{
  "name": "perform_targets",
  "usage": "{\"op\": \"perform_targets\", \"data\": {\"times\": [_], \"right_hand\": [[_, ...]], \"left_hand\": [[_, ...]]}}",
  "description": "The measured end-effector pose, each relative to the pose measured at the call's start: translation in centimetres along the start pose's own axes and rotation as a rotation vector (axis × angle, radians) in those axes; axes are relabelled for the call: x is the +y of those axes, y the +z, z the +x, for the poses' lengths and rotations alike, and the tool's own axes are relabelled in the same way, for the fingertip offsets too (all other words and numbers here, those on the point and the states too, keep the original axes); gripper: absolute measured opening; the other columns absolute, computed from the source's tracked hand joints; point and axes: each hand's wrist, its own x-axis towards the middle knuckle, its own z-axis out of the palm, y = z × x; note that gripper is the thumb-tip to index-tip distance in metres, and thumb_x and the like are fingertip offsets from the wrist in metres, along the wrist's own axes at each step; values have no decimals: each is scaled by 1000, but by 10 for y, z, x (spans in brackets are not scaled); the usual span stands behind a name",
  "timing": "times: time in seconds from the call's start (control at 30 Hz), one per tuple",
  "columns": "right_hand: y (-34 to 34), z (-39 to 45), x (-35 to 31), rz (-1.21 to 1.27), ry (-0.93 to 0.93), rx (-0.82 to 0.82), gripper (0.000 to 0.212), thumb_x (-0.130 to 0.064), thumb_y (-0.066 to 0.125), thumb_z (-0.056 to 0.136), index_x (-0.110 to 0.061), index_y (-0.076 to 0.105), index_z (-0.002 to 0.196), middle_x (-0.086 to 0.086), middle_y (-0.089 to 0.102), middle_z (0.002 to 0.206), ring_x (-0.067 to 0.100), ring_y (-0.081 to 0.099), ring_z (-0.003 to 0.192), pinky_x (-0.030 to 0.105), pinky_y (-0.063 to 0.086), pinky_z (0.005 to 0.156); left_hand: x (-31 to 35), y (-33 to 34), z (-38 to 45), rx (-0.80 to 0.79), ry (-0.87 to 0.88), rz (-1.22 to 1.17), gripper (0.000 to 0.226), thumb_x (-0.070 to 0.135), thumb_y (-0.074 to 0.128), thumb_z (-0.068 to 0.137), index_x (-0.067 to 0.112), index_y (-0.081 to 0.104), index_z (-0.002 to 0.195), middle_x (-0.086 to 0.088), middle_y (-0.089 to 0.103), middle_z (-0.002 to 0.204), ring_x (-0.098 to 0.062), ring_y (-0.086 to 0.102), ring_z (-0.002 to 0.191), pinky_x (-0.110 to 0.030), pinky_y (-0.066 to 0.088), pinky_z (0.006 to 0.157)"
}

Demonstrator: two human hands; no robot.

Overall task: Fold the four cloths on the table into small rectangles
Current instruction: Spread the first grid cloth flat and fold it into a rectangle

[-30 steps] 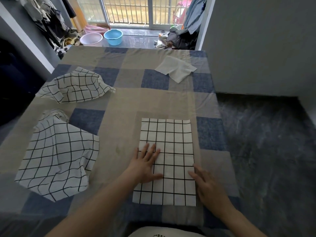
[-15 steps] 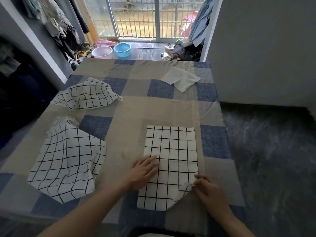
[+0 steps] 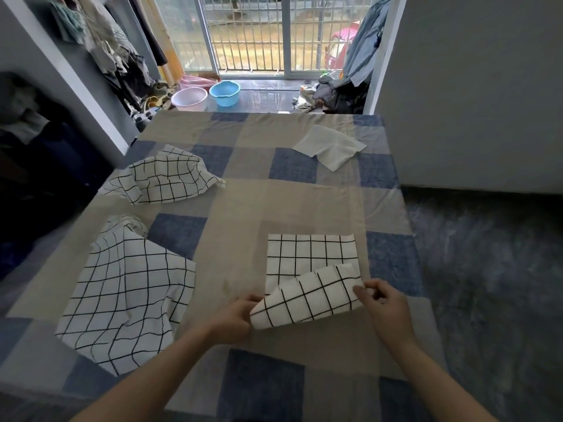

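Observation:
A white cloth with a black grid [image 3: 307,257] lies near the front right of the table, its near edge lifted and curled toward the far edge. My left hand [image 3: 234,319] pinches its near left corner. My right hand [image 3: 382,303] pinches its near right corner. A second grid cloth [image 3: 128,296] lies crumpled at the front left. A third grid cloth [image 3: 167,176] is bunched up further back on the left. A plain white cloth [image 3: 330,146] lies loosely folded at the far right.
The table [image 3: 243,202] wears a blue and beige checked cover. A grey wall [image 3: 472,86] stands close on the right, with dark floor [image 3: 487,269] beside the table. Pink and blue basins [image 3: 225,92] sit on the floor beyond the far edge, clothes hanging at left.
Both hands went from pressing flat on the grid cloth to pinching its near corners, and have lifted that edge up and away from me. The head view tilted upward.

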Motion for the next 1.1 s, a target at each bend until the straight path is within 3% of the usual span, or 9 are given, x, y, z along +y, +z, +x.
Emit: {"op": "perform_targets", "data": {"times": [0.1, 0.23, 0.33, 0.53, 0.67, 0.77, 0.93, 1.0, 1.1], "right_hand": [[1, 18, -4, -36, -9, 16, 7, -26, 72, 85, -20, 68, 87, 6, 57, 73, 17, 52, 66, 30, 46, 62], [2, 41, -4, -108, -18, 52, 12, -24, 70, 86, -16, 65, 78, 9, 59, 73, 22, 53, 65, 38, 45, 60], [4, 60, -2, -169, 2, 33, 20, -25, 66, 89, -14, 62, 73, 8, 63, 70, 24, 58, 66, 36, 46, 59], [9, 93, 0, -344, 10, 19, 25, -33, 57, 94, -18, 58, 74, -4, 64, 69, 14, 61, 67, 36, 48, 61], [17, 110, 2, -448, -14, 46, 24, -35, 50, 98, -18, 54, 81, -4, 62, 67, 16, 59, 63, 39, 49, 57], [22, 115, 6, -538, -25, 64, 24, -37, 46, 98, -20, 51, 83, -3, 60, 66, 19, 57, 61, 34, 45, 53], [28, 117, 17, -693, -19, 30, 25, -44, 39, 99, -25, 47, 85, 1, 61, 68, 24, 60, 64, 38, 52, 56], [29, 117, 19, -711, -12, 40, 27, -47, 38, 98, -25, 48, 87, 3, 63, 70, 26, 62, 66, 40, 54, 58], [32, 117, 18, -745, -15, 40, 30, -49, 35, 98, -24, 48, 91, 4, 63, 72, 27, 62, 67, 40, 53, 59]], "left_hand": [[4, -3, 0, -51, -50, -271, 56, 0, 56, 75, 19, 56, 128, 10, 42, 137, -11, 43, 122, -20, 42, 93], [12, -10, 2, 17, 38, -654, 32, 21, 58, 72, 24, 73, 100, 18, 70, 107, 3, 60, 104, -5, 41, 79], [16, -16, 14, 113, 54, -598, 7, 14, 66, 89, 17, 73, 91, 8, 72, 84, 0, 64, 81, -7, 44, 70], [27, -18, 52, 429, -57, -545, 20, 19, 55, 97, 16, 58, 78, 8, 55, 63, 5, 48, 56, -13, 38, 57], [34, -20, 64, 370, -5, -654, 9, 27, 65, 92, 21, 61, 87, 10, 71, 78, 1, 63, 71, -19, 47, 68], [25, -15, 69, 291, 24, -631, 17, 22, 74, 85, 18, 65, 99, -4, 75, 87, -10, 70, 79, -26, 53, 74], [21, -10, 76, 462, -26, -532, 17, 25, 65, 91, 14, 65, 79, 6, 50, 54, -6, 39, 52, -28, 30, 54], [24, -11, 74, 525, -33, -490, 17, 25, 64, 92, 21, 64, 76, 9, 56, 53, -1, 44, 49, -21, 33, 52], [25, -10, 69, 600, -39, -435, 10, 30, 62, 93, 33, 63, 84, 13, 69, 70, 7, 60, 67, -11, 41, 60]]}}
